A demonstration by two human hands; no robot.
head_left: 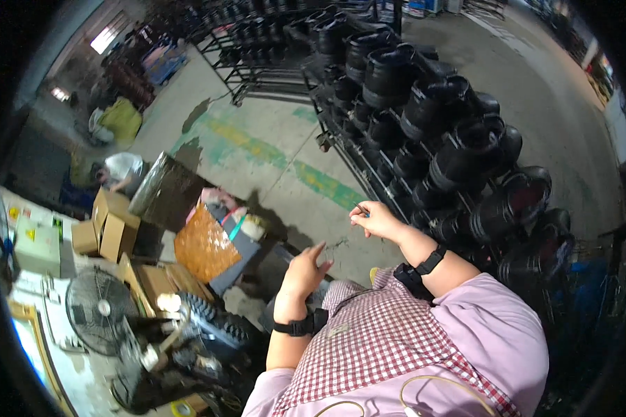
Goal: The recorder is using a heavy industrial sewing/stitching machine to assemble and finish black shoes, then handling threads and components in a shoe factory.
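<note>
My right hand (377, 221) is raised in front of me with its fingers pinched together. A short, thin dark tool (362, 209) shows at its fingertips, too small to make out its kind. My left hand (305, 270) hovers lower and to the left, index finger and thumb apart, with nothing visible in it. The hands do not touch each other. Nearest to my right hand stands a wheeled rack carrying several black boots (464, 147). Left of my left hand is a work surface with an orange-brown, shiny sheet (206, 243) on it.
A standing fan (102, 308), cardboard boxes (111, 224) and a dark boot with a lugged sole (212, 320) crowd my left. Another person (123, 168) bends down beyond a dark box-shaped block (168, 191). A second rack (261, 80) stands farther back; green and yellow floor marks (247, 139) lie ahead.
</note>
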